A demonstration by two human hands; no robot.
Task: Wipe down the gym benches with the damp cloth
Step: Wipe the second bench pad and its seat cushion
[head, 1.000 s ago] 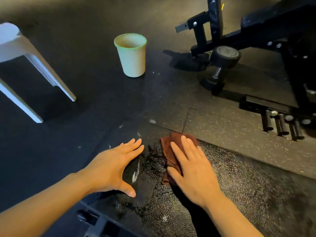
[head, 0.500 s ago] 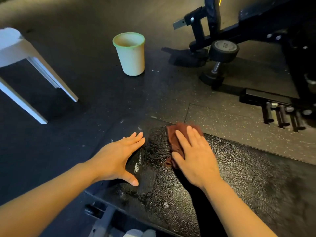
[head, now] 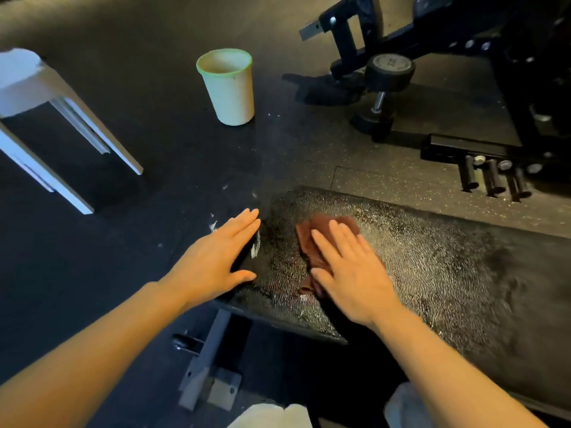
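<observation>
A black textured bench pad [head: 432, 264] runs from centre to lower right, glistening wet near its left end. A crumpled brown cloth [head: 312, 239] lies on the pad near that end. My right hand [head: 349, 270] presses flat on the cloth with straight fingers, covering most of it. My left hand [head: 216, 257] rests flat against the pad's left end, fingers straight, thumb on the pad's top edge.
A pale cup with a green rim [head: 228, 88] stands on the dark rubber floor beyond the bench. A white stool [head: 40, 118] is at the left. Another black bench frame [head: 463, 41], a dumbbell [head: 383, 94] and several pegs [head: 491, 180] lie at the upper right. The bench's grey leg [head: 207, 359] shows below.
My right hand has slid the cloth back toward me along the pad. The view has pulled back, so more of the pad's near edge and the leg under it show.
</observation>
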